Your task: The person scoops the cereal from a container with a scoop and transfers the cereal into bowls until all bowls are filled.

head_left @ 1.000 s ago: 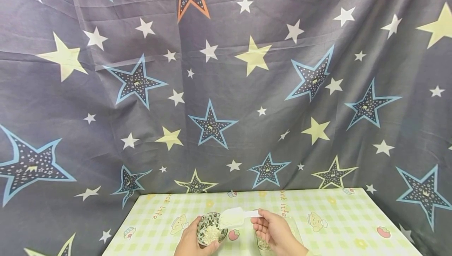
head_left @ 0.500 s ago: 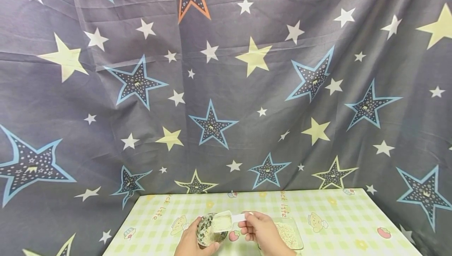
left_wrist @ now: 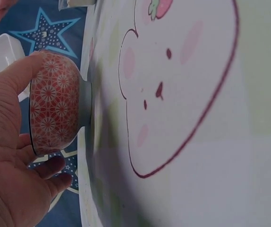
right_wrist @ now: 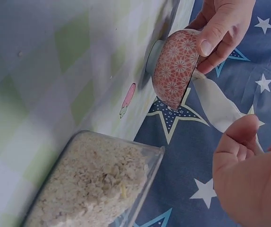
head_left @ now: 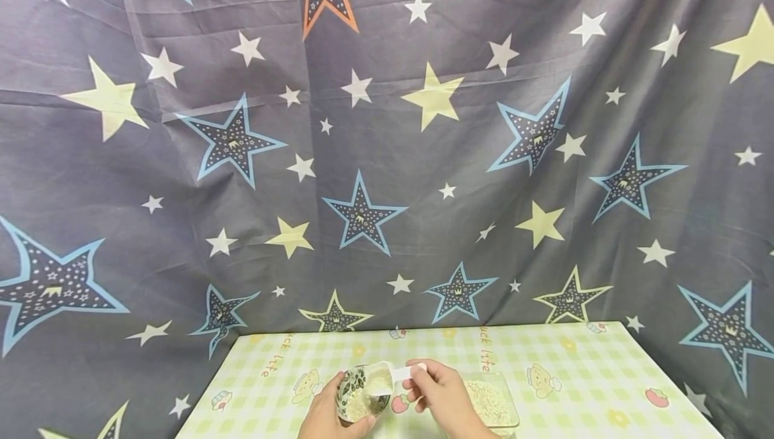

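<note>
My left hand (head_left: 326,415) grips a bowl (head_left: 351,383) with a dark leaf pattern inside; pale flakes lie in its bottom. From the left wrist view, the bowl (left_wrist: 55,101) is red with white flowers outside, its foot at the tablecloth, my thumb at the rim. By its handle, my right hand (head_left: 444,395) holds a white scoop (head_left: 379,378), whose head tips over the bowl's right side with pale flakes in it. In the right wrist view the scoop (right_wrist: 215,104) slants with its lip at the bowl's rim.
A clear rectangular container (right_wrist: 147,153) of oat flakes (right_wrist: 95,177) stands right of the bowl, partly behind my right forearm in the head view. The green checked tablecloth (head_left: 580,372) reaches back to a grey star-printed curtain (head_left: 375,143).
My right hand has moved left with the scoop, which has come over the bowl and tipped toward it. More of the oat container shows now. My left hand stays on the bowl.
</note>
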`<state>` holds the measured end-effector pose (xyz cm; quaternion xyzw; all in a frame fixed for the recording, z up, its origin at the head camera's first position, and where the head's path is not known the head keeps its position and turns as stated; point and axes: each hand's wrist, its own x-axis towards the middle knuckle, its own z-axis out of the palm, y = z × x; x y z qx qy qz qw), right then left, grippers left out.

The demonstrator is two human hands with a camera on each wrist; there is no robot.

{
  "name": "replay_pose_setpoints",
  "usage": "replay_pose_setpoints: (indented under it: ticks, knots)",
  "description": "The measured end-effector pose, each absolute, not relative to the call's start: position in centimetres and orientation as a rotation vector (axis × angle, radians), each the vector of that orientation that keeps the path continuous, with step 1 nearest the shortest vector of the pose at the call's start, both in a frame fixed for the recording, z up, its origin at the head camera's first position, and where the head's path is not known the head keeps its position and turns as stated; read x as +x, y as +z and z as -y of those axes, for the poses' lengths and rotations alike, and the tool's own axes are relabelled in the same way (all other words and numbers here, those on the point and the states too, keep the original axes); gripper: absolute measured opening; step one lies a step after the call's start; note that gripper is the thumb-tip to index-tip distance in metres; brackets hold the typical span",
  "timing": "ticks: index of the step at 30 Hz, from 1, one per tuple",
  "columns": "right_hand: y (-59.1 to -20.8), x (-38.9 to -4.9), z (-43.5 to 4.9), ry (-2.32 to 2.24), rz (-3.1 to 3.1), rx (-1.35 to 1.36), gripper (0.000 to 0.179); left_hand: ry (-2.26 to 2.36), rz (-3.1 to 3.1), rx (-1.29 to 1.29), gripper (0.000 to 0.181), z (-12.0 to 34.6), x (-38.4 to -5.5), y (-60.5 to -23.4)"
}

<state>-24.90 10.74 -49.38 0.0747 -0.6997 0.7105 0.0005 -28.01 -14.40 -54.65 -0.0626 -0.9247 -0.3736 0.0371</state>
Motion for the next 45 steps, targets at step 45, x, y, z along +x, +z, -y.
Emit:
replay_pose_setpoints:
  ticks: [45]
  knots:
    - [-48.1,-21.6,-20.3,1.797,2.106,-0.032,0.022,-0.991,2.852,-0.241,0.107,14.1,-28.0,-54.7]
